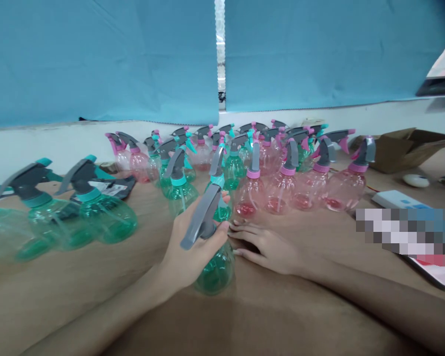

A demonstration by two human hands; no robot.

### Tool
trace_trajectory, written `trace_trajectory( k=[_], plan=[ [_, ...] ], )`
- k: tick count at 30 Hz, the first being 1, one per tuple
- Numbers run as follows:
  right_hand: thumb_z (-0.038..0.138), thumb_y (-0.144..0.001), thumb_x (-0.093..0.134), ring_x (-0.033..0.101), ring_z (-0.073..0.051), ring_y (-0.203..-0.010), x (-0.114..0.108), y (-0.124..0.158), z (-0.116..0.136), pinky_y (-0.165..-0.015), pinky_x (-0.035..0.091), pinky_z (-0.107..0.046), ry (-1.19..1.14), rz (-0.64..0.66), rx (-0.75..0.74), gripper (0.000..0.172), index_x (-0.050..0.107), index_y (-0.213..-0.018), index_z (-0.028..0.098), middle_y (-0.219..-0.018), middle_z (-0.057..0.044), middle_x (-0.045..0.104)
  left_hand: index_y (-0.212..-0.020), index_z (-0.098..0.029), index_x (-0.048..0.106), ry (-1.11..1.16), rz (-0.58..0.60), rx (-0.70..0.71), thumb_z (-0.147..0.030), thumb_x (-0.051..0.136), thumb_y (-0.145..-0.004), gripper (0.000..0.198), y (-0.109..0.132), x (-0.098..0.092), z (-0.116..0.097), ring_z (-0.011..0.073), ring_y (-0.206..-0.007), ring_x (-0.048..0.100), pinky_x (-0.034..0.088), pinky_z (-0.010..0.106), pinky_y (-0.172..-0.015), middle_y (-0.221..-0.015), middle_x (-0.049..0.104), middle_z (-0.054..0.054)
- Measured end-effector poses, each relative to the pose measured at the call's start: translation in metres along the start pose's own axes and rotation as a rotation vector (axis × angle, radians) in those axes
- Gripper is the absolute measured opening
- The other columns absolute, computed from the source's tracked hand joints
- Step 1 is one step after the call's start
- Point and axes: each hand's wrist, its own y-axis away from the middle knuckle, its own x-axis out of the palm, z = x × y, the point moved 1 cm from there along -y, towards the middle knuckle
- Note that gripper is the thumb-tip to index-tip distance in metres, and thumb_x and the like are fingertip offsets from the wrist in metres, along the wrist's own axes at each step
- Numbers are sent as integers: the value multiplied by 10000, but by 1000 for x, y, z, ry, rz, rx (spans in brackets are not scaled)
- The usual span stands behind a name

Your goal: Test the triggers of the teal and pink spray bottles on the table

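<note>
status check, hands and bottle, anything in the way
Left hand gripping green spray bottle near its neck. Right hand on table beside it, contact unclear. Another green bottle directly beyond, pink bottles to its right.

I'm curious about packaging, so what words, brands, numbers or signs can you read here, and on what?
No text can be read.
Pale label on the dark packet: too blurred.
White-and-blue item: too blurred.
Flat item at right: mostly masked by pixelation.
Green spray bottle in the left hand: no lettering shows.
</note>
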Motion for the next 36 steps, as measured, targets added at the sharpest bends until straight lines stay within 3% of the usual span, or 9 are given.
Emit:
trace_trajectory(
  k=[9, 24, 28, 36],
  plan=[
    [382, -914, 463, 458, -230, -1237, -1, 0, 1, -1014, 393, -429, 3, 9, -3, 429, 474, -1297, 190, -1305, -100, 537, -1123, -263, 557, -69, -36, -11, -244, 570, -774, 350, 1, -1, -2, 190, -734, 634, 523, 314, -685, -978, 679, 23],
    [390, -911, 469, 466, -226, -1230, -1, 0, 1, -1016, 393, -427, -11, 0, 8, 436, 470, -1304, 201, -1305, -94, 538, -1161, -287, 509, -59, -27, -9, -229, 551, -802, 366, 2, 0, 1, 167, -742, 618, 508, 293, -714, -985, 655, -2],
    [383, -914, 465, 453, -224, -1242, 0, 0, 1, -1023, 385, -422, -7, -5, 2, 431, 474, -1299, 192, -1302, -97, 540, -1067, -262, 538, -56, -15, 28, -217, 543, -789, 282, 1, -2, -1, 184, -785, 635, 508, 314, -759, -947, 659, 4],
    [398, -911, 468, 468, -225, -1229, 2, 0, -1, -1019, 391, -429, 8, -30, -10, 412, 501, -1271, 200, -1294, -90, 548, -834, -240, 509, -61, 13, 33, -258, 504, -782, 55, 1, -6, -7, 171, -706, 599, 496, 275, -632, -774, 588, -9]
  ],
)
